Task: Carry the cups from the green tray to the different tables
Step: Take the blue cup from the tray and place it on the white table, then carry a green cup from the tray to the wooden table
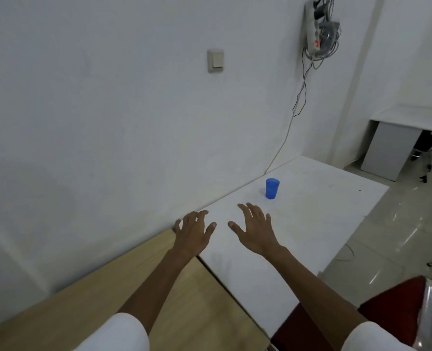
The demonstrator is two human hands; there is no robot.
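Blue translucent plastic cup point(272, 188) upright on white table point(311, 211), likely light, rigid, grip mid-wall; left hand point(193, 230) and right hand point(255, 229) spread, empty.

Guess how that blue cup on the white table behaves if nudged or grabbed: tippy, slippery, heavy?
The blue cup looks like thin translucent plastic, so probably light and slightly squeezable. It stands upright on its narrower base, taller than wide, so a push near the rim may tip it. On the smooth white table a low push would likely slide it.
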